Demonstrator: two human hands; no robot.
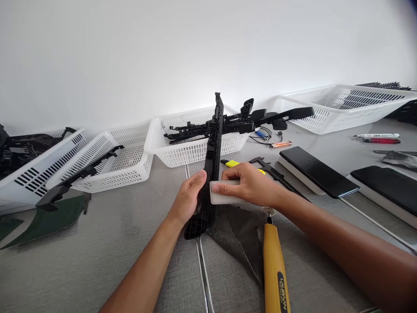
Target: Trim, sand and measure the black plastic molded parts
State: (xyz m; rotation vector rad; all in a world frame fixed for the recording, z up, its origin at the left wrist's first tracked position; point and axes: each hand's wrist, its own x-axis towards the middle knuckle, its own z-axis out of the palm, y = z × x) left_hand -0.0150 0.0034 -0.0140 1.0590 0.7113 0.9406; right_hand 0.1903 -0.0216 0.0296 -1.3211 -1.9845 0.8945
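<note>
My left hand [190, 193] is closed round the lower part of a long black plastic trim piece [213, 152], which stands tilted up from the table. Its ribbed, wider end is at the bottom. In my right hand [250, 184] is a flat white block [224, 199], pinched between thumb and fingers, its left end against or close beside the trim's edge. Beneath lies a dark sheet [239, 234] with pale dust on it. A yellow rotary tool [273, 265] with a small white round tip rests to the right of the sheet.
A white basket [176, 158] behind holds several black trim pieces. Other baskets [124, 180] stand left, and another [325, 119] back right. A caliper [276, 174], a yellow cutter [233, 164], a phone [321, 171] on a white block, and green sandpaper [48, 221] lie around.
</note>
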